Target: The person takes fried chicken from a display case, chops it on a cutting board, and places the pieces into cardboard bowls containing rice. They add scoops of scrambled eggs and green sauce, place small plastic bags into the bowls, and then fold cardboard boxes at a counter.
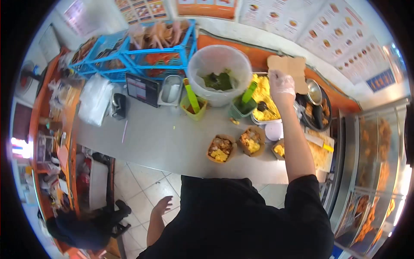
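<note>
My right hand (282,86), in a clear plastic glove, is closed at the lower edge of an open brown cardboard box (297,64), beside the metal tray of yellow food (262,97). Whether its fingers grip the box is hard to make out. My left hand (162,205) is bare and hangs below the counter edge, fingers apart, holding nothing. Near the front edge stand small cardboard boxes of food, one on the left (221,149), one in the middle (252,141) and a third (279,149) partly behind my right forearm.
Around the steel counter (146,134) are a large clear bucket (220,71), green-handled tubs (194,108), blue crates (157,49), a screen (142,89), a black pan (317,110) and a knife (319,141). A person (86,231) in dark clothes is at lower left.
</note>
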